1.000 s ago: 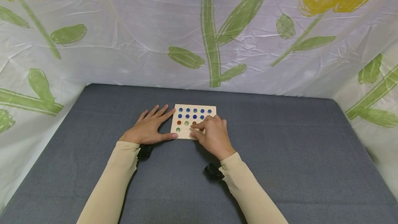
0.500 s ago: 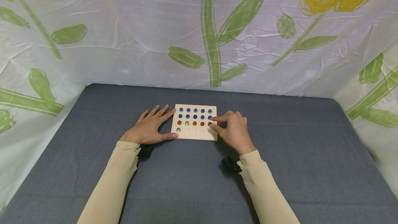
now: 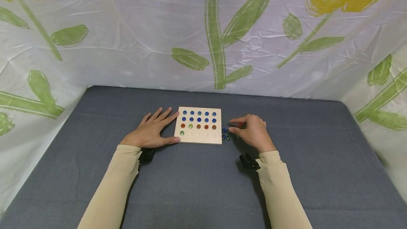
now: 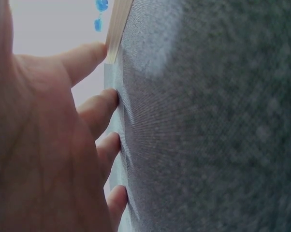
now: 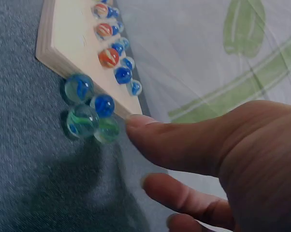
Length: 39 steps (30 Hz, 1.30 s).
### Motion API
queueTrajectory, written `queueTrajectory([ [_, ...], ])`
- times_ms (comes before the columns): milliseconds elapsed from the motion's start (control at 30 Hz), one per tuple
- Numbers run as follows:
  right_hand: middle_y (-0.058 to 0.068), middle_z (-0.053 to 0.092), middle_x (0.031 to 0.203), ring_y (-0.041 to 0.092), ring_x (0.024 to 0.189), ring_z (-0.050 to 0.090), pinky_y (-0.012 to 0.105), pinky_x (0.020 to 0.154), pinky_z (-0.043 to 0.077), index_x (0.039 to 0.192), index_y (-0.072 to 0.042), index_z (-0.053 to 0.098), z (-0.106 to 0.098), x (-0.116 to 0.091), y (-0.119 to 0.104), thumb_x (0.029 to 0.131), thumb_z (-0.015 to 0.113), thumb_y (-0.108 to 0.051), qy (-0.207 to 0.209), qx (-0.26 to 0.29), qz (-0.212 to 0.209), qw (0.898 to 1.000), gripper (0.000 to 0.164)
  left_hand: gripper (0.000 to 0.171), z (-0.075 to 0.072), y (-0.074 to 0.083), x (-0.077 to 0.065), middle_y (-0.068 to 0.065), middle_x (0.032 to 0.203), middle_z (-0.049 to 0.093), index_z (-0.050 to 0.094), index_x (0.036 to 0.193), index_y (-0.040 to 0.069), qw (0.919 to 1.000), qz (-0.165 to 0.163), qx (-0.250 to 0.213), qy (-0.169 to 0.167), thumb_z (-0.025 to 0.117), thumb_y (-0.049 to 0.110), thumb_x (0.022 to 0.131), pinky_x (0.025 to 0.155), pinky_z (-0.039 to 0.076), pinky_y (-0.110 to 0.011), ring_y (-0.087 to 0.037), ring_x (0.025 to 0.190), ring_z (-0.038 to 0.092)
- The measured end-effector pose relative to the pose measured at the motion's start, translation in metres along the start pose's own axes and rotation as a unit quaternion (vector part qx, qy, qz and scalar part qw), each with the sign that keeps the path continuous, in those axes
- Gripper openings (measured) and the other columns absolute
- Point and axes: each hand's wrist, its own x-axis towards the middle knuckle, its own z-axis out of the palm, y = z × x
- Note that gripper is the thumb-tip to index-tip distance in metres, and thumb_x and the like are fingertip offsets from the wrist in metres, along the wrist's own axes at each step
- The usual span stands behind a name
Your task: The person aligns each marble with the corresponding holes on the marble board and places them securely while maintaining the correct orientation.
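A pale wooden board (image 3: pixel 217 139) lies on the cloth with glass marbles seated in rows. The back two rows hold blue marbles (image 3: pixel 199 119); the third has red-orange ones (image 3: pixel 206 127) and a green one (image 3: pixel 190 126). In the front row a green marble (image 3: pixel 182 133) sits at the left, beside bare hollows. My left hand (image 3: pixel 147 130) is spread flat, thumb and index finger touching the board's left edge. Beside the board's right edge, several loose blue and green marbles (image 5: pixel 82 121) cluster. My right hand (image 3: pixel 253 132) hovers right next to them, thumb and index finger apart, holding nothing.
A dark grey cloth (image 3: pixel 178 186) covers the table. White sheeting (image 3: pixel 133 45) with printed flowers and leaves rises behind the table and at both sides. Each wrist carries a small black camera (image 3: pixel 249 161).
My right hand has moved rightward from over the board to beside it, fingers parting. The front-row hollows and the loose marbles at the right are now uncovered. My left hand stays put.
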Motion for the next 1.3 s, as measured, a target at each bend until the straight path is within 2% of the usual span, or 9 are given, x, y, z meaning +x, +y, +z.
queueTrajectory([
  [133,0.002,0.068,0.084,0.025,0.085,0.059,0.060,0.097,0.032,0.113,-0.012,0.080,-0.0016,0.0025,0.0048,0.088,0.082,-0.020,-0.025,0.002,0.004,1.000,0.027,0.099,-0.0002,-0.0015,0.0001,-0.014,0.169,0.014,0.021,0.164,0.021,1.0000,0.002,-0.006,-0.005,0.065,0.068,0.088,0.119,0.001,-0.065,-0.041,0.154,0.004],
  [400,-0.001,0.069,0.076,0.020,0.075,0.061,0.057,0.095,0.036,0.112,-0.011,0.081,-0.0025,0.0047,0.0065,0.088,0.082,-0.018,-0.059,0.010,0.007,0.998,0.025,0.099,-0.0005,-0.0030,0.0002,-0.015,0.169,0.011,0.020,0.164,0.020,0.9998,0.007,-0.015,-0.014,0.063,0.067,0.089,0.119,-0.001,-0.065,-0.042,0.154,0.001],
  [600,-0.001,0.070,0.075,0.017,0.072,0.061,0.052,0.089,0.040,0.111,-0.011,0.081,-0.0015,0.0049,0.0061,0.088,0.082,-0.016,-0.063,0.013,0.011,0.998,0.024,0.100,-0.0006,-0.0016,0.0000,-0.015,0.169,0.011,0.020,0.164,0.020,0.9997,0.001,-0.017,-0.017,0.064,0.068,0.089,0.119,-0.001,-0.065,-0.041,0.154,0.001],
  [833,0.000,0.069,0.075,0.016,0.068,0.059,0.038,0.070,0.043,0.110,-0.011,0.081,-0.0005,0.0047,0.0054,0.086,0.083,-0.016,-0.062,0.016,0.012,0.998,0.024,0.101,0.0004,-0.0018,0.0013,-0.013,0.169,0.010,0.019,0.165,0.022,0.9997,-0.003,-0.015,-0.020,0.064,0.069,0.088,0.119,-0.003,-0.063,-0.040,0.155,-0.001],
  [1033,0.000,0.069,0.076,0.015,0.066,0.058,0.034,0.064,0.044,0.109,-0.012,0.082,0.0023,0.0058,0.0049,0.086,0.083,-0.015,-0.064,0.012,0.015,0.998,0.024,0.100,-0.0001,-0.0022,0.0005,-0.014,0.169,0.010,0.019,0.165,0.020,0.9997,0.001,-0.016,-0.017,0.064,0.068,0.088,0.119,-0.002,-0.064,-0.041,0.154,0.000],
  [1133,-0.001,0.068,0.075,0.015,0.066,0.058,0.038,0.070,0.043,0.109,-0.012,0.082,0.0032,0.0055,0.0037,0.086,0.083,-0.015,-0.063,0.012,0.015,0.998,0.023,0.100,-0.0007,-0.0016,0.0002,-0.015,0.169,0.011,0.019,0.164,0.020,0.9997,0.001,-0.016,-0.017,0.064,0.068,0.088,0.119,-0.002,-0.065,-0.042,0.154,0.001],
  [1300,-0.001,0.068,0.074,0.016,0.069,0.058,0.050,0.087,0.040,0.108,-0.012,0.082,0.0042,0.0053,0.0033,0.086,0.083,-0.014,-0.059,0.013,0.012,0.998,0.022,0.100,-0.0002,-0.0018,0.0003,-0.015,0.169,0.011,0.020,0.164,0.020,0.9998,0.003,-0.013,-0.015,0.064,0.068,0.088,0.119,-0.002,-0.065,-0.041,0.154,0.000],
])
